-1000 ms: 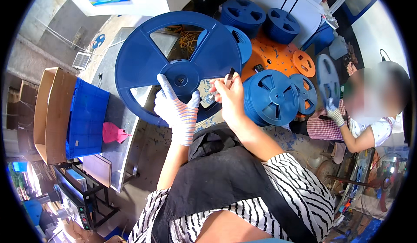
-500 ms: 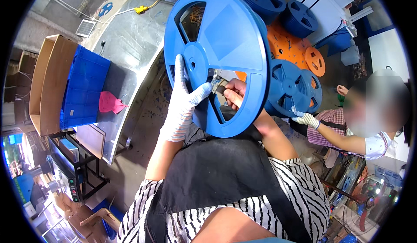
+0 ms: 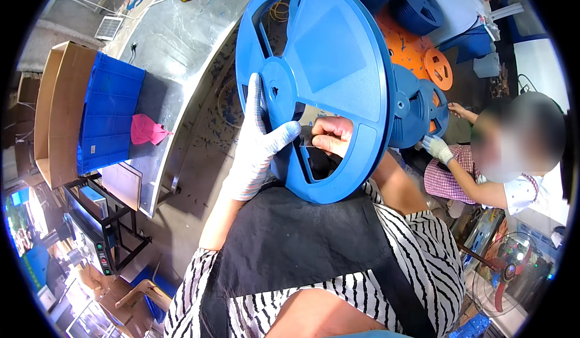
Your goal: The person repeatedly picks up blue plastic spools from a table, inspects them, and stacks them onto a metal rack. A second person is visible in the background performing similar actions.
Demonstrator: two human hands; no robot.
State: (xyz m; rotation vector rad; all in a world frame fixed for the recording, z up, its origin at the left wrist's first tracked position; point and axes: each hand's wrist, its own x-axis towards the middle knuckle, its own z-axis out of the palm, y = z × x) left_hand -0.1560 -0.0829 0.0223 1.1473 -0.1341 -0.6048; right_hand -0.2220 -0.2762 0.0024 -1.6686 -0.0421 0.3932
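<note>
A large blue plastic reel stands almost upright in front of me, its lower rim near my black apron. My left hand, in a white knit glove, lies flat against the reel's face beside the hub, thumb hooked through a cutout. My right hand is bare and reaches through from behind the reel; its fingers are curled at the opening, showing through the cutout. What the fingers pinch is too small to tell.
Smaller blue reels and orange reels are piled at the right. A seated person's gloved hand touches the pile. At left are a metal table, a blue crate with a pink cloth, and cardboard boxes.
The big reel has swung from lying flat to nearly upright and come closer to me. Both hands stayed on it near the hub.
</note>
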